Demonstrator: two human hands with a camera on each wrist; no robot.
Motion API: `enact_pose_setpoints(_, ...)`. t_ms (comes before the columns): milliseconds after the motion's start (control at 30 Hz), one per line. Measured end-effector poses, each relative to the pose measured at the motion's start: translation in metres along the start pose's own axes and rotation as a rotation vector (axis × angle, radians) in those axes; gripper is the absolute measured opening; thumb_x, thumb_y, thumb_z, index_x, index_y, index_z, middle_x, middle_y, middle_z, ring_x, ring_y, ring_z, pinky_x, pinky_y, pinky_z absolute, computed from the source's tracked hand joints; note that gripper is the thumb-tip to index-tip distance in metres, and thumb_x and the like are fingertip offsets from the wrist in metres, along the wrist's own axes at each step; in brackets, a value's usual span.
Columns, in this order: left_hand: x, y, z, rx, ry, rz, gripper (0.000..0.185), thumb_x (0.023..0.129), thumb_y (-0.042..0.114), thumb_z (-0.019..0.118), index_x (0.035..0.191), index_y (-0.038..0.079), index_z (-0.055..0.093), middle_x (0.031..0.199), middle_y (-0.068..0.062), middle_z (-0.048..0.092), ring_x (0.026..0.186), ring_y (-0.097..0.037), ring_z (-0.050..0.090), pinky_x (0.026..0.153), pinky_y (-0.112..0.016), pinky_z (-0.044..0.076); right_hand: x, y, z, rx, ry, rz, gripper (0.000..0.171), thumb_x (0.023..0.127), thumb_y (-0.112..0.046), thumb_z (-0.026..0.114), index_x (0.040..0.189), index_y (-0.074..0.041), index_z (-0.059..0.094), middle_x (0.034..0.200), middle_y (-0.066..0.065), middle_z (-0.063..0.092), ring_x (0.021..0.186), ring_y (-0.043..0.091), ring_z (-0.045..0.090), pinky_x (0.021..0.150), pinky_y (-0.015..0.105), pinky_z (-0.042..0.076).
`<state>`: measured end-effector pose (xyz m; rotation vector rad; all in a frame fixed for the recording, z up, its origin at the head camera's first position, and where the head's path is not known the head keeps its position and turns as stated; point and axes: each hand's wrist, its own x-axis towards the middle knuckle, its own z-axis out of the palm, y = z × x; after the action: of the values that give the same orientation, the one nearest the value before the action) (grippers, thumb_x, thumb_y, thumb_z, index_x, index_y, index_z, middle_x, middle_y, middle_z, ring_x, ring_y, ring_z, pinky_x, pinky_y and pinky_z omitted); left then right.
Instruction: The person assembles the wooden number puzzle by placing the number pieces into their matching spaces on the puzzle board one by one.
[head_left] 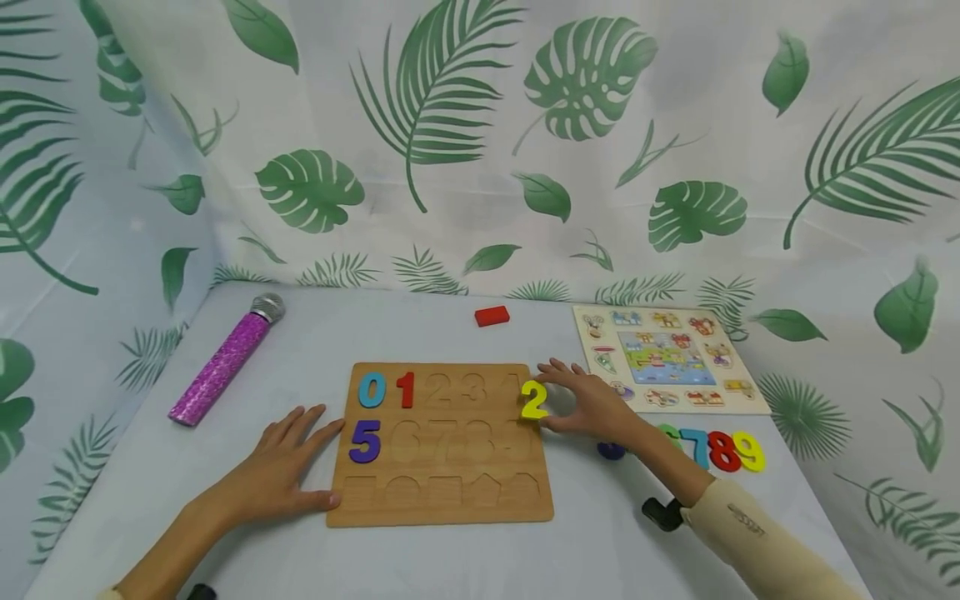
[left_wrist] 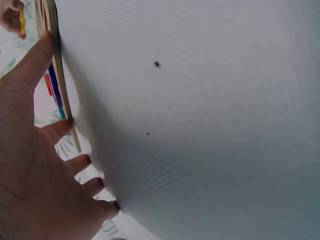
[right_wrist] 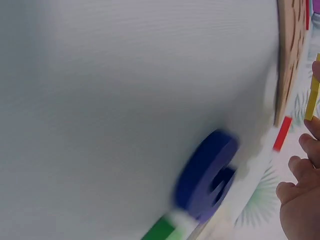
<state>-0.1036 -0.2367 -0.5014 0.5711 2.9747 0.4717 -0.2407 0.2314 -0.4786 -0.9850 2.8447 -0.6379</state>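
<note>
Right hand (head_left: 592, 406): yellow 2 (head_left: 535, 402) is pinched; wooden board's (head_left: 465, 411) 2 recess (head_left: 438, 388) is located to hand's left.

Near four o'clock in the head view, the right forearm (head_left: 671, 461) partly hides a purple number (head_left: 611, 452) and a green number (head_left: 669, 431); a sleeve (head_left: 765, 533) is cut off. From the right wrist, the purple number blurs, a green piece (right_wrist: 159, 230) is cropped at six o'clock, the right hand (right_wrist: 303, 202) at four.
</note>
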Motion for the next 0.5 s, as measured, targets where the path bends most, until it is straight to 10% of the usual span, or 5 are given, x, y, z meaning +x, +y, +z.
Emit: enact_pose_setpoints(500,0.0,-0.002,0.001,0.01,-0.001,-0.006,0.099,0.068,0.079,0.052,0.146,0.022,0.031,0.15,-0.015,0.021,0.135,-0.042,0.013,0.103,-0.064,0.015,0.071,-0.034,0.02,-0.002,-0.002,-0.053,0.059,0.074,-0.046,0.074,0.124,-0.018,0.059,0.138,0.002,0.047,0.131,0.022,0.035,0.106,0.051,0.026)
